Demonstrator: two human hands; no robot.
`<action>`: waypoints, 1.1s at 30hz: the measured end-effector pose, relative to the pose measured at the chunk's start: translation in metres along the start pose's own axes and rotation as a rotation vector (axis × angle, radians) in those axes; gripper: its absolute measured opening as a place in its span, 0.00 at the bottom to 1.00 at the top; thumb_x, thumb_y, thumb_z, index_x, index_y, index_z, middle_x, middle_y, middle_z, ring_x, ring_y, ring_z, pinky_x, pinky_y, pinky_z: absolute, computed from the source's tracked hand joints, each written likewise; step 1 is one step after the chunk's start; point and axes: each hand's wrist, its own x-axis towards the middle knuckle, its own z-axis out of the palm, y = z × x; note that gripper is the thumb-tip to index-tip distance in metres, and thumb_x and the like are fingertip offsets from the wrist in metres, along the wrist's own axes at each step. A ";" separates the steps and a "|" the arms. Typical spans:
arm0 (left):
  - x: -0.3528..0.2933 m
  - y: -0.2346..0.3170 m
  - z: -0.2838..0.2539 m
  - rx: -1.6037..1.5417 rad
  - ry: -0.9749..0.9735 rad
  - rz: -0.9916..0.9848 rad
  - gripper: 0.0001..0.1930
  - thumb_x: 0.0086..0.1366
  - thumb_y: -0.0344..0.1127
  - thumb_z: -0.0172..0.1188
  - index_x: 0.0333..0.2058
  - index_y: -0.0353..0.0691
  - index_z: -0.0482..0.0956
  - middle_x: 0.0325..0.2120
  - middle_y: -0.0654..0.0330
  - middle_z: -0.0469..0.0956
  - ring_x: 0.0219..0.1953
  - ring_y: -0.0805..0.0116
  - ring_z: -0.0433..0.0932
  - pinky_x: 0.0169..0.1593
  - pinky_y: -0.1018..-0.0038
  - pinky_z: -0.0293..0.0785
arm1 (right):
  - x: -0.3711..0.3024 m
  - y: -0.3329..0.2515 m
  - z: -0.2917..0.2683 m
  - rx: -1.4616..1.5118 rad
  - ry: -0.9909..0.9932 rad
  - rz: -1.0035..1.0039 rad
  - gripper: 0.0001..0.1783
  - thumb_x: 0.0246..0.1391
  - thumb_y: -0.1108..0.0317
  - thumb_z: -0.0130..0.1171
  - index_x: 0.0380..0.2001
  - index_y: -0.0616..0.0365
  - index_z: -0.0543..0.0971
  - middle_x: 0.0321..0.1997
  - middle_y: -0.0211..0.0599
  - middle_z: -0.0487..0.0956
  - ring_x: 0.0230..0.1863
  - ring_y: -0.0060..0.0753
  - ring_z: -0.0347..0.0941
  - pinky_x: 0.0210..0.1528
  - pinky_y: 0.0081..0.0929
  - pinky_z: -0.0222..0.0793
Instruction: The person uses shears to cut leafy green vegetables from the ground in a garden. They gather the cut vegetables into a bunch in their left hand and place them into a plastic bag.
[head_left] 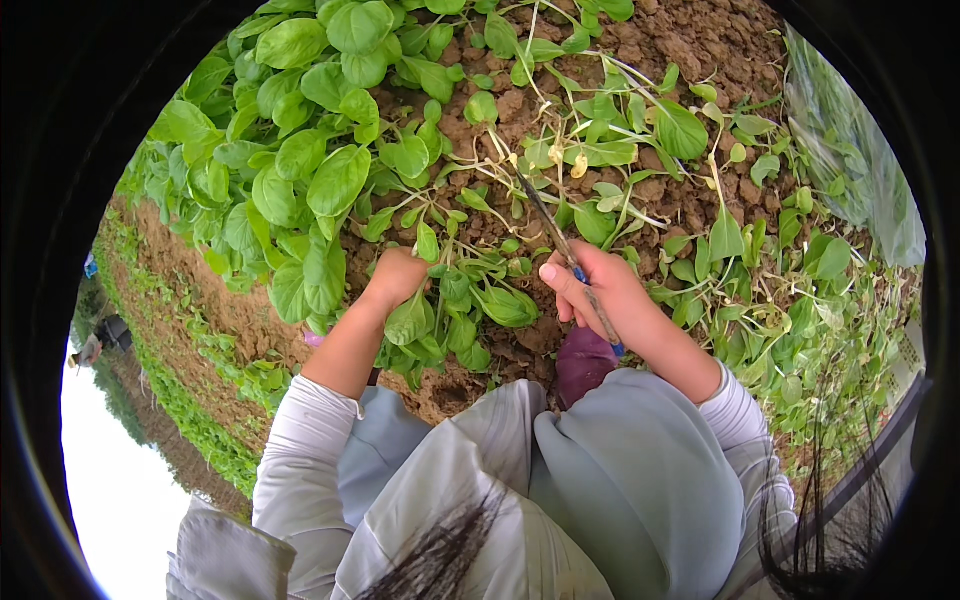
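My left hand (399, 275) is curled in among the plants, closed at the stems of a bunch of leafy greens (460, 308). Leaves partly cover its fingertips. The bunch spreads to the right of that hand and toward me. In my right hand (603, 290) is a slim knife (548, 218) with a dark, narrow blade and a handle with blue parts. Its fingers wrap the handle, and the blade slants away to the upper left, over cut stems and soil. A gap of bare soil and leaves lies between the hands.
Dense standing greens (300, 160) fill the upper left. Loose and wilted leaves (770, 320) cover the right side, beside a clear plastic sheet (860, 150). A purple boot (584, 365) is below my right hand. Another person (100, 338) is far off at left.
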 end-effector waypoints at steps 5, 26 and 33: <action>0.001 -0.016 0.012 -0.189 0.095 -0.028 0.09 0.50 0.34 0.57 0.20 0.32 0.75 0.13 0.59 0.73 0.15 0.72 0.69 0.21 0.75 0.64 | 0.000 -0.002 0.002 -0.012 -0.011 -0.009 0.17 0.54 0.54 0.50 0.29 0.58 0.69 0.12 0.26 0.68 0.12 0.16 0.61 0.15 0.17 0.56; -0.093 0.093 -0.029 -0.234 0.056 0.435 0.06 0.53 0.28 0.61 0.28 0.36 0.72 0.20 0.67 0.73 0.23 0.81 0.70 0.28 0.84 0.66 | -0.002 -0.002 0.008 -0.243 -0.157 -0.245 0.19 0.51 0.52 0.52 0.28 0.60 0.70 0.19 0.43 0.72 0.21 0.45 0.69 0.26 0.33 0.63; -0.077 0.109 -0.017 -0.090 0.048 0.487 0.08 0.50 0.27 0.63 0.27 0.36 0.72 0.20 0.66 0.74 0.23 0.81 0.71 0.28 0.84 0.67 | -0.003 -0.002 0.004 -0.223 -0.115 -0.192 0.19 0.51 0.52 0.52 0.28 0.61 0.70 0.19 0.43 0.72 0.21 0.43 0.70 0.27 0.32 0.64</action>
